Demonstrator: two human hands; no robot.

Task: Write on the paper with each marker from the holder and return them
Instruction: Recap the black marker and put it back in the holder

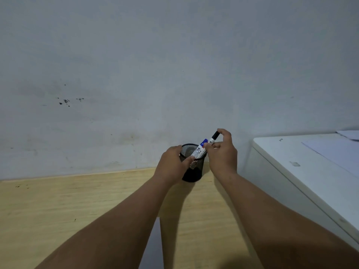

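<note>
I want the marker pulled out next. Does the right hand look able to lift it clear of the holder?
Probably yes. The right hand already pinches the marker, which leans out over the mesh holder's open rim, and the left hand grips the holder's side, not its mouth.

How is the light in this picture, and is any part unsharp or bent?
Head view: dim, soft light; the arms throw faint shadows on the wooden table. The marker label is too soft to read. The wide lens curves the table's far edge; the mesh holder stays fairly sharp.
</note>
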